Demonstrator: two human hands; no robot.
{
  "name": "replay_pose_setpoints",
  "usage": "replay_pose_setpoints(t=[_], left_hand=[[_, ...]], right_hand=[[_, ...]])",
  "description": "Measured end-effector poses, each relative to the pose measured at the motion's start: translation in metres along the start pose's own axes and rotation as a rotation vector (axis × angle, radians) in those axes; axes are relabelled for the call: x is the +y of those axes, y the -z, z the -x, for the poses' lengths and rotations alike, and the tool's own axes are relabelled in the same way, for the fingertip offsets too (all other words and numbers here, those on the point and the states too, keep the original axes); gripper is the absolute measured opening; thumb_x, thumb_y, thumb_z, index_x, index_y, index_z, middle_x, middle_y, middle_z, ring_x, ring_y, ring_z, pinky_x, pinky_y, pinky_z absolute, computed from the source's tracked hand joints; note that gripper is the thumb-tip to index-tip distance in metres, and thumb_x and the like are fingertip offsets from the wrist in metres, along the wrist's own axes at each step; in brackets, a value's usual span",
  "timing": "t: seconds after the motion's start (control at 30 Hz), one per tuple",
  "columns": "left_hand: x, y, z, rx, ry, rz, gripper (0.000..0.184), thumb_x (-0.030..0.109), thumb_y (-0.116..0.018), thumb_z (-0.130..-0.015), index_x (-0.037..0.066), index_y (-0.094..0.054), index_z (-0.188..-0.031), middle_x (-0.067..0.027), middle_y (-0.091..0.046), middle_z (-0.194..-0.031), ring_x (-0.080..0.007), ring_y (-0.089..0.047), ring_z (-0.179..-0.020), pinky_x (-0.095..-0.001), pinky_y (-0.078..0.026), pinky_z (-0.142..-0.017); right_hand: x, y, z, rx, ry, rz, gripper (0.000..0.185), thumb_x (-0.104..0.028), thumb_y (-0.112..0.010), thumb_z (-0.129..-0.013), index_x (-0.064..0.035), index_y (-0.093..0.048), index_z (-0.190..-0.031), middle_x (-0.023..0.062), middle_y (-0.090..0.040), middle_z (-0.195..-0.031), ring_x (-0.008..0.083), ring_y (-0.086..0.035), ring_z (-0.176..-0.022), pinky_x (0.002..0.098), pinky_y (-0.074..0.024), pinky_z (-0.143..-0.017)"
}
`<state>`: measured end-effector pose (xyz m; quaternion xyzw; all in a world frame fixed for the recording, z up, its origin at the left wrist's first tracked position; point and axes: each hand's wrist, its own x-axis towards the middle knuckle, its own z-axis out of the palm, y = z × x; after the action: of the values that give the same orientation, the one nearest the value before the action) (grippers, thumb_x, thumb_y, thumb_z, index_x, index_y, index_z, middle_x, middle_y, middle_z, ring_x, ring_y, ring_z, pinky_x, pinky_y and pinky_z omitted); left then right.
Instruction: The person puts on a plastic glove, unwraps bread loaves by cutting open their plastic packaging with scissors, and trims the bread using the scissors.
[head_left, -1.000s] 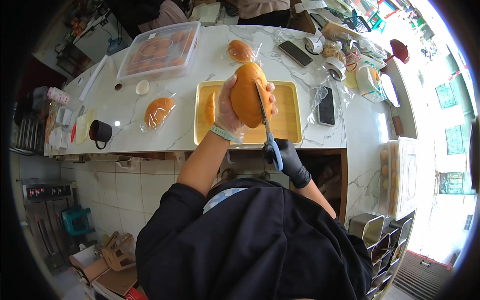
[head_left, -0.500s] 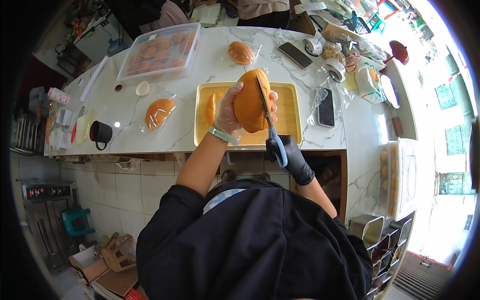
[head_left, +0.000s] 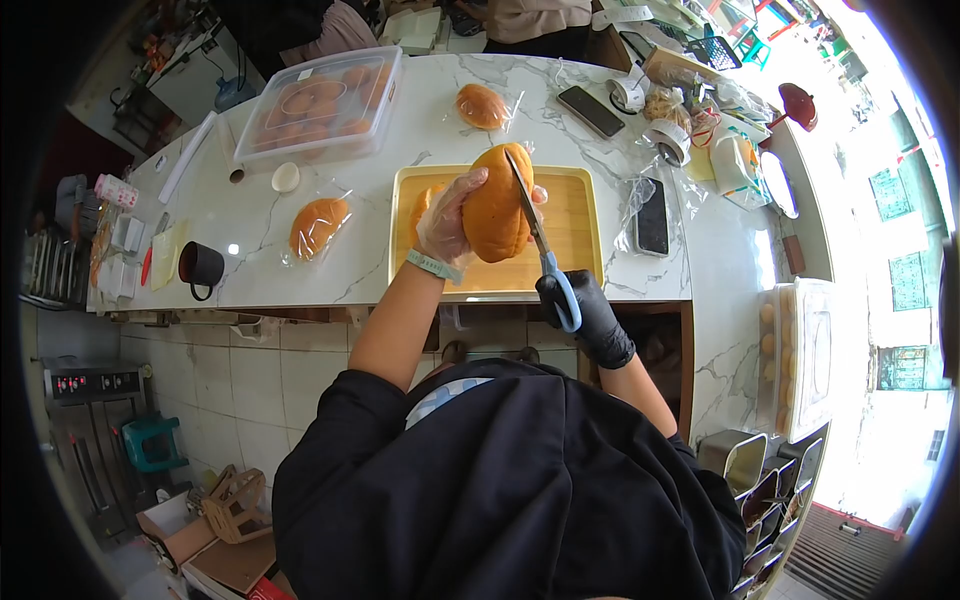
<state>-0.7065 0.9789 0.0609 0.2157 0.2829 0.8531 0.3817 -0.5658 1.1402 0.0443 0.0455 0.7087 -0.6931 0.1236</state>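
Observation:
My left hand, in a clear plastic glove, is closed around a golden bread bun and holds it up over a yellow tray. In a black glove, my right hand grips the blue handles of a pair of scissors. The blades lie along the right part of the bun's upper face, pointing away from me; how deep they sit in the bread I cannot tell. Another bread piece rests at the tray's left side, partly hidden by my left hand.
Wrapped buns lie left and behind the tray. A lidded plastic box of buns stands at the back left, a black mug at the left. Two phones lie to the right. People stand across the table.
The bun has tilted slightly and shifted a little left with my left hand. My right hand and the scissors have moved slightly right and toward me.

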Motion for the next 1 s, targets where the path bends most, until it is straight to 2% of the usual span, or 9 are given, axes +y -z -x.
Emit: replay_pose_setpoints(t=[0.17, 0.27, 0.37, 0.47, 0.57, 0.67, 0.77, 0.87, 1.0], left_hand=[[0.000, 0.003, 0.000, 0.020, 0.016, -0.012, 0.061, 0.043, -0.046, -0.086, 0.004, -0.032, -0.130, -0.0219, -0.055, -0.102, -0.0297, -0.060, -0.085, -0.0404, -0.048, -0.077], [0.000, -0.001, 0.001, 0.014, 0.025, 0.008, 0.062, 0.046, -0.046, -0.085, 0.007, -0.032, -0.131, -0.0206, -0.054, -0.104, -0.0295, -0.058, -0.087, -0.0432, -0.047, -0.079], [0.001, -0.003, -0.003, -0.076, -0.008, 0.372, 0.056, 0.044, -0.049, -0.084, 0.009, -0.039, -0.127, -0.0209, -0.053, -0.108, -0.0316, -0.055, -0.096, -0.0506, -0.047, -0.082], [0.009, 0.004, -0.009, -0.005, -0.098, 0.417, 0.056, 0.048, -0.047, -0.083, 0.010, -0.042, -0.124, -0.0197, -0.052, -0.108, -0.0323, -0.052, -0.099, -0.0534, -0.043, -0.086], [0.016, -0.004, -0.010, 0.175, -0.164, 0.424, 0.053, 0.051, -0.047, -0.082, 0.011, -0.049, -0.116, -0.0167, -0.051, -0.107, -0.0286, -0.050, -0.097, -0.0477, -0.042, -0.083], [0.018, 0.002, -0.012, 0.159, -0.177, 0.479, 0.052, 0.050, -0.050, -0.081, 0.008, -0.050, -0.113, -0.0167, -0.051, -0.109, -0.0290, -0.050, -0.099, -0.0472, -0.040, -0.089], [0.019, 0.006, -0.014, 0.216, -0.192, 0.529, 0.054, 0.049, -0.048, -0.082, 0.006, -0.049, -0.116, -0.0193, -0.056, -0.105, -0.0325, -0.052, -0.101, -0.0541, -0.040, -0.091], [0.018, 0.007, -0.015, 0.172, -0.177, 0.539, 0.054, 0.048, -0.049, -0.081, 0.006, -0.050, -0.114, -0.0198, -0.055, -0.106, -0.0327, -0.053, -0.101, -0.0540, -0.039, -0.092], [0.019, 0.000, -0.015, 0.196, -0.130, 0.539, 0.053, 0.047, -0.050, -0.081, 0.006, -0.050, -0.114, -0.0198, -0.055, -0.105, -0.0325, -0.053, -0.101, -0.0538, -0.039, -0.092]], right_hand=[[0.003, 0.003, 0.001, 0.016, 0.077, 0.161, 0.027, -0.024, -0.053, -0.090, -0.0017, -0.063, -0.080, 0.0004, -0.048, -0.049, 0.0074, -0.046, -0.044, 0.0235, -0.0378, -0.044], [-0.006, 0.002, 0.004, -0.054, -0.008, -0.053, 0.032, -0.027, -0.053, -0.089, -0.0015, -0.059, -0.070, 0.0009, -0.049, -0.050, 0.0085, -0.046, -0.044, 0.0244, -0.0376, -0.045], [-0.008, 0.005, 0.010, -0.091, 0.053, 0.112, 0.039, -0.030, -0.055, -0.087, -0.0022, -0.054, -0.061, 0.0017, -0.050, -0.050, 0.0096, -0.046, -0.045, 0.0263, -0.0380, -0.046], [-0.001, 0.011, 0.017, -0.122, -0.038, 0.188, 0.039, -0.032, -0.059, -0.084, -0.0009, -0.055, -0.062, 0.0027, -0.050, -0.050, 0.0113, -0.047, -0.046, 0.0288, -0.0387, -0.048], [-0.001, 0.008, 0.024, -0.056, -0.050, 0.345, 0.038, -0.035, -0.063, -0.081, 0.0004, -0.059, -0.067, 0.0062, -0.052, -0.051, 0.0145, -0.048, -0.047, 0.0307, -0.0396, -0.049], [-0.007, 0.006, 0.030, -0.017, -0.100, 0.438, 0.039, -0.038, -0.067, -0.077, 0.0003, -0.063, -0.074, 0.0104, -0.054, -0.053, 0.0191, -0.051, -0.047, 0.0323, -0.0409, -0.051], [-0.017, 0.005, 0.033, 0.015, -0.105, 0.602, 0.044, -0.044, -0.070, -0.072, -0.0011, -0.064, -0.076, 0.0137, -0.056, -0.056, 0.0251, -0.055, -0.050, 0.0347, -0.0427, -0.052], [-0.009, 0.005, 0.035, 0.095, -0.020, 0.768, 0.039, -0.038, -0.073, -0.071, -0.0011, -0.062, -0.076, 0.0157, -0.056, -0.058, 0.0279, -0.054, -0.051, 0.0350, -0.0419, -0.051], [-0.015, 0.002, 0.037, 0.178, -0.044, 0.933, 0.045, -0.046, -0.074, -0.066, -0.0034, -0.061, -0.073, 0.0163, -0.058, -0.062, 0.0346, -0.057, -0.058, 0.0382, -0.0435, -0.053]])
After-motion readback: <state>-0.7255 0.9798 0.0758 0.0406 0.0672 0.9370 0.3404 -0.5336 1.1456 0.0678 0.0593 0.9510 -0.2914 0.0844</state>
